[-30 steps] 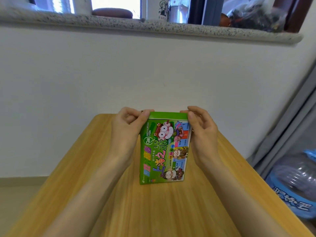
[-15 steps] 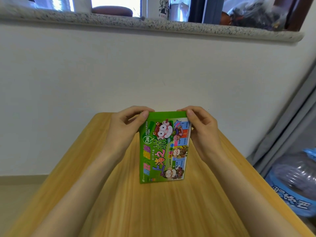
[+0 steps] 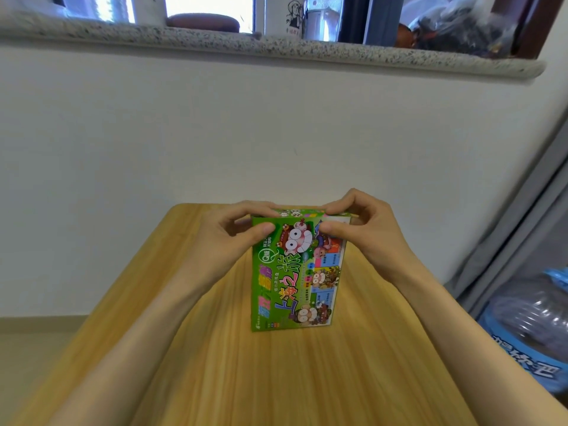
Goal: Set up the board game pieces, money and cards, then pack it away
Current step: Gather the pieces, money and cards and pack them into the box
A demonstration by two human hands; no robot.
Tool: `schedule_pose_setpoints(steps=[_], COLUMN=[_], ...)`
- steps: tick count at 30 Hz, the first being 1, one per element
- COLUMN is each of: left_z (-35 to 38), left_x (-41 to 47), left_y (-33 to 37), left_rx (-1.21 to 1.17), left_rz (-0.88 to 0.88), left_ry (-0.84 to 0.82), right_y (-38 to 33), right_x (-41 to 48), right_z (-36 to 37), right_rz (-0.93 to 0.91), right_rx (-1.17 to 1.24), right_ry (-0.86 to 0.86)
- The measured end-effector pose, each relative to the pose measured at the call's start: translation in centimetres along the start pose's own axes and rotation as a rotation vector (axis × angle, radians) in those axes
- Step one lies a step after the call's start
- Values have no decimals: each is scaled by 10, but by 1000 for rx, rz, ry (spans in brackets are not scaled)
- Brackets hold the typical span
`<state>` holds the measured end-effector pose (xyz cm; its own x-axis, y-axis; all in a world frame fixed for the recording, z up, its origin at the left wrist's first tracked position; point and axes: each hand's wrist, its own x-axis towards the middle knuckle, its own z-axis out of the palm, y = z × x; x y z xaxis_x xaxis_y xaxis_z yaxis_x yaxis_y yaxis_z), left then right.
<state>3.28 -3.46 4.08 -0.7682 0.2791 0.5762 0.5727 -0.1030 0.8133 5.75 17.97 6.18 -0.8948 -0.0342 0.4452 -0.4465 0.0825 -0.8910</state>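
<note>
A green board game box (image 3: 296, 278) with cartoon faces and Chinese lettering lies closed on the wooden table (image 3: 246, 379), its long side pointing away from me. My left hand (image 3: 227, 241) pinches the far left corner, thumb on the lid and fingers over the far edge. At the far right corner my right hand (image 3: 365, 232) pinches it the same way. The far end looks slightly raised. The contents are hidden inside.
A white wall stands just behind the table's far edge, with a speckled stone windowsill (image 3: 276, 47) above holding a mug and bags. A large blue water bottle (image 3: 528, 333) stands on the floor at the right, beside grey curtains.
Both hands have shifted from the box's side edges onto its far end, thumbs now on the lid. The far end has tipped up a little.
</note>
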Motion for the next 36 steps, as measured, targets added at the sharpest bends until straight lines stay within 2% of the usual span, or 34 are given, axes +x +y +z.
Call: schedule_pose_setpoints(steps=[2,4,7,9,11,15,17,19,23,29,33,36], left_z=[2,3,-4,-11,-13,-4,-4,-5,-3,1,-15,-26], left_x=[-4,-12,-20,-23,-24,-25,-27,-29,-36,-42,-39,-39], left_y=[-7,-19,-37,-40,-44,-46,-51,-57,-69,-78,-81,-78], left_rx=[-15,-38,111,143,51,-313,-388,-378,-277,-310,-382,-363], left_rz=[-125,-298,-481,-521,-526,-572,-613,-657,-691,-774,-791,-795], left_ry=[-5,-65,-171,-182,-99,297,407,445,447,340,258,178], right_y=[4,15,34,45,56,67,72,77,84,92,97,101], right_x=[-1,-2,-6,-11,-18,-34,-42,-47,-52,-49,-48,-49], right_z=[3,3,-4,-7,-6,-3,-2,-4,1,0,-1,-3], right_rz=[-7,6,131,230,300,363,375,381,364,423,440,464], right_rx=[-5,65,423,578,632,631,497,304,99,113,149,62], right_ry=[89,272,517,582,605,560,442,294,104,217,230,230])
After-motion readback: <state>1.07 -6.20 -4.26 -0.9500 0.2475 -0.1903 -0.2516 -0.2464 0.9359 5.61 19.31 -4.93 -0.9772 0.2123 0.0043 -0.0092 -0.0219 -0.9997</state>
